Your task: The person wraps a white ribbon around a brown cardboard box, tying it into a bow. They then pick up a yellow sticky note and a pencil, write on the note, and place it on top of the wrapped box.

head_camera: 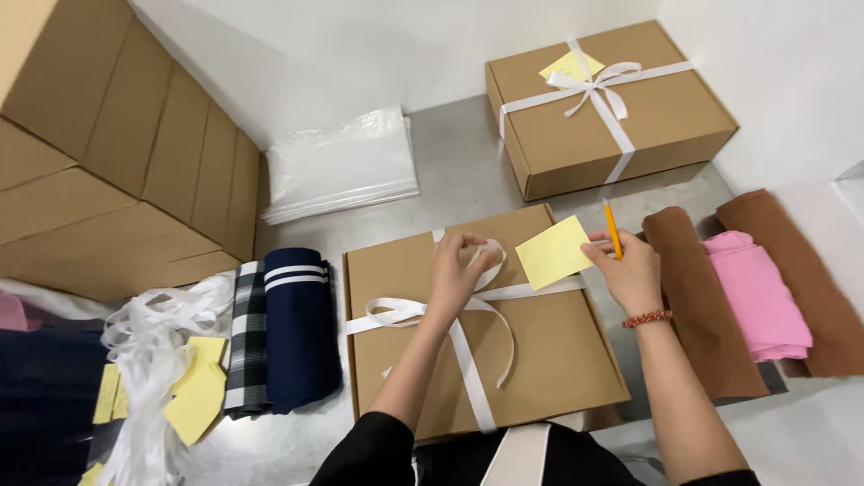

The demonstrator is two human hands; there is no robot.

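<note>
Squarely before you on the grey metal table (450, 171) lies the flat brown cardboard box (549, 360), its white ribbon (468, 360) running toward you. Your left hand (454, 274) pinches the ribbon's loop at the crossing; your right hand (630, 270) pinches a square yellow paper note (551, 252) (and a yellow pencil (613, 229)) just right of it.

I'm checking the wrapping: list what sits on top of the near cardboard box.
On the near box lie a white ribbon, the left hand at its bow, and a yellow note held by the right hand. Its contents are hidden.
</note>
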